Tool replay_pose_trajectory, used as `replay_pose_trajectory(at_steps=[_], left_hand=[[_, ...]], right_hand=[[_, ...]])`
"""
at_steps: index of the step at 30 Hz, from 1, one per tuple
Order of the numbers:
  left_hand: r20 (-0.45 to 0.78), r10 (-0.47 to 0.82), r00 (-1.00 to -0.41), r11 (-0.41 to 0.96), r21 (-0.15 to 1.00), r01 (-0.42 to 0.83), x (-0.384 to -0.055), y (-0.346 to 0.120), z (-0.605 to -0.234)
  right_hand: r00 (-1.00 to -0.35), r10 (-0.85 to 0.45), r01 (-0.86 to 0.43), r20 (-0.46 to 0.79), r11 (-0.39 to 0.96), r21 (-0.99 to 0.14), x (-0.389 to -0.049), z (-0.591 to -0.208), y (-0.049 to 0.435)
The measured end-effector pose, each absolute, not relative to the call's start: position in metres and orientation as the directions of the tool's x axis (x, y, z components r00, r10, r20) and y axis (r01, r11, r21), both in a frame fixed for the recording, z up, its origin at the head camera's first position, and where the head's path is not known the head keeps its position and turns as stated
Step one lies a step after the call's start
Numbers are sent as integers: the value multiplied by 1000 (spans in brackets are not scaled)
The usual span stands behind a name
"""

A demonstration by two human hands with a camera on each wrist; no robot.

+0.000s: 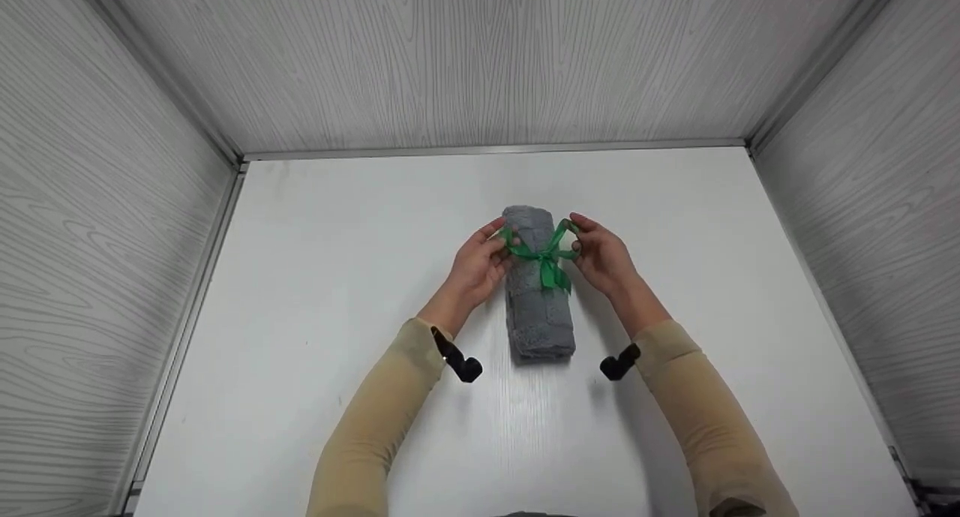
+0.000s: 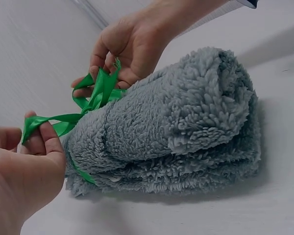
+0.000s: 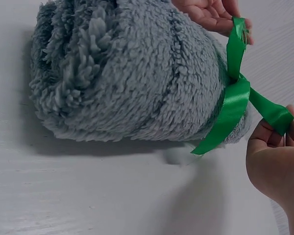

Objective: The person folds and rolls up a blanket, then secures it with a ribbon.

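A grey fluffy towel [image 1: 538, 322], rolled up, lies lengthwise on the white table. Green ribbon [image 1: 553, 274] goes round it and is tied on top in a bow, with the loose ends hanging over the roll. On the left side my left hand [image 1: 478, 268] pinches one loop of the bow; the left wrist view shows this loop [image 2: 49, 119] stretched out from the knot. My right hand [image 1: 604, 260] pinches the opposite loop [image 3: 269, 108] on the right side. The ribbon's underside is hidden beneath the towel.
The white tabletop [image 1: 360, 224] is bounded by a grey wood-grain back panel [image 1: 480, 67] and side panels at left [image 1: 90, 224] and right [image 1: 862, 202]. Small black camera mounts [image 1: 466, 368] stick out inward from both sleeve cuffs.
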State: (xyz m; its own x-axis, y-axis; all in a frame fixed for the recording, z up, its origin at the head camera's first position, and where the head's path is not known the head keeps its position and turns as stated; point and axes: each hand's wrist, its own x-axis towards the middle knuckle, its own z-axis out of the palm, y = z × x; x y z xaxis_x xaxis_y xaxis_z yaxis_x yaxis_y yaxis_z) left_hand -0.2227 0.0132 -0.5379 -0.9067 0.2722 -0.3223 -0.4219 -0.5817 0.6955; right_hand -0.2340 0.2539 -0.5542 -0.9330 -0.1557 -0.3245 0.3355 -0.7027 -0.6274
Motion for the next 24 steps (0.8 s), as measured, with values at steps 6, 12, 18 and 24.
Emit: replay_pose_trajectory(at_steps=[6,12,18,24], left_hand=[[-363,256,-896,-559,701,-443,-223,15,-544],[-391,273,-879,-537,696,-476,-224,13,-551],[-420,266,-868,-456,738,-497,-225,9,-554],[-427,253,-868,-357,793,-494,-224,3,-554]], right_hand=[[-927,-142,351,-347,-650,-674,-235,-561,248],[-906,-132,386,-401,-645,-659,-233,-567,248],[-907,-103,388,-408,-583,-714,-230,-570,253],[-910,-69,396,-410,-442,-805,-229,-570,258]])
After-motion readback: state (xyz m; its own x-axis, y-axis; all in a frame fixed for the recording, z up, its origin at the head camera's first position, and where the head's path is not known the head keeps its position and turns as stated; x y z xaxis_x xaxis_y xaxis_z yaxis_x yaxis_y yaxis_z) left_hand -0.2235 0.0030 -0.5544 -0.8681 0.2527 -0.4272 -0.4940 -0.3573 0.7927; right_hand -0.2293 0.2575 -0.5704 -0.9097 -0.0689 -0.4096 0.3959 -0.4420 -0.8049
